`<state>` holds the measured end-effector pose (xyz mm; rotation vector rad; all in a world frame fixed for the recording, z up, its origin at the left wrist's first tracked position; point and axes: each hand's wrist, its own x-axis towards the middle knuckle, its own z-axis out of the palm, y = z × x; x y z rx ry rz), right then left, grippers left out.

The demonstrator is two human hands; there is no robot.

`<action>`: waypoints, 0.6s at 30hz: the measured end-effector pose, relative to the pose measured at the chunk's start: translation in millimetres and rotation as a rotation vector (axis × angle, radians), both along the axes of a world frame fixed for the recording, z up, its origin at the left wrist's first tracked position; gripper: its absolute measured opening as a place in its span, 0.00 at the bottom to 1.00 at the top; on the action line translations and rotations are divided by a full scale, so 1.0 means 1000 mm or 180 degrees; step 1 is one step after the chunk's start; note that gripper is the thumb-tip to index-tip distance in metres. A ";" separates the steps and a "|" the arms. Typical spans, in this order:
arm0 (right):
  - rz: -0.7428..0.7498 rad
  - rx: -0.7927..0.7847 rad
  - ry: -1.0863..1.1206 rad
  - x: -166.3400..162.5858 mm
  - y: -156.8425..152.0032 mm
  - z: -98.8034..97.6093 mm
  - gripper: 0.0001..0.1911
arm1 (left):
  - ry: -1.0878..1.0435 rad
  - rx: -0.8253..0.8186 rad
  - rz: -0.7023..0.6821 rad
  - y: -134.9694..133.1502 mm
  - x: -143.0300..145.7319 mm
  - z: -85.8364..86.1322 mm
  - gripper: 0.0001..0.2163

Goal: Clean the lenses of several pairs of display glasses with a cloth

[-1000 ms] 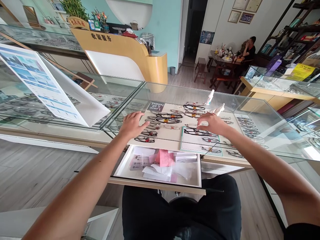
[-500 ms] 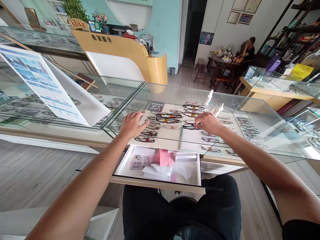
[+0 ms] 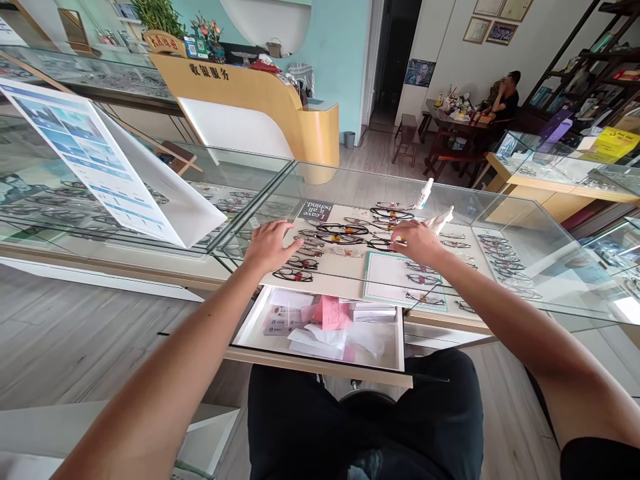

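Observation:
My right hand [image 3: 419,241] is over the glass display counter [image 3: 340,275], its fingers bent and closed on a pair of dark-framed eyeglasses [image 3: 381,245]. The far part of that frame is hidden behind the fingers. Farther left, my left hand [image 3: 273,248] rests at the glass with its fingers apart and nothing in it. Between the hands are several eyeglasses [image 3: 343,230] with dark rims and small orange tags. A turquoise-edged white sheet [image 3: 387,277] lies just nearer to me than the held pair. Behind my right hand are a white bottle [image 3: 424,193] and a crumpled white cloth [image 3: 444,219].
An open drawer [image 3: 320,360] with papers and a pink slip [image 3: 334,313] juts out above my lap. A folded standing calendar [image 3: 120,180] is on the counter at left. Beyond are a wooden cash desk [image 3: 240,87] and a person [image 3: 507,97] seated at a table.
My right hand has moved the eyeglasses slightly away from me, off the edge of the turquoise-edged sheet. My left hand stays in place. The view has shifted a little.

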<state>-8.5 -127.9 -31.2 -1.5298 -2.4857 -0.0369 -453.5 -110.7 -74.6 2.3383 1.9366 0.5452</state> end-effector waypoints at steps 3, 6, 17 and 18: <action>-0.0014 -0.0012 0.0003 0.000 -0.001 -0.001 0.08 | -0.0029 0.0029 -0.0003 0.000 -0.001 -0.001 0.28; -0.0073 0.0072 0.0175 0.001 0.002 -0.001 0.15 | -0.0006 0.0029 0.0009 0.001 -0.001 -0.001 0.29; -0.0099 0.0072 -0.0039 0.004 0.009 0.001 0.27 | -0.0006 -0.0011 0.0007 0.000 0.000 0.001 0.30; -0.0087 0.0075 -0.0082 0.003 0.008 0.001 0.28 | -0.0002 -0.0024 0.0010 0.000 -0.001 0.001 0.30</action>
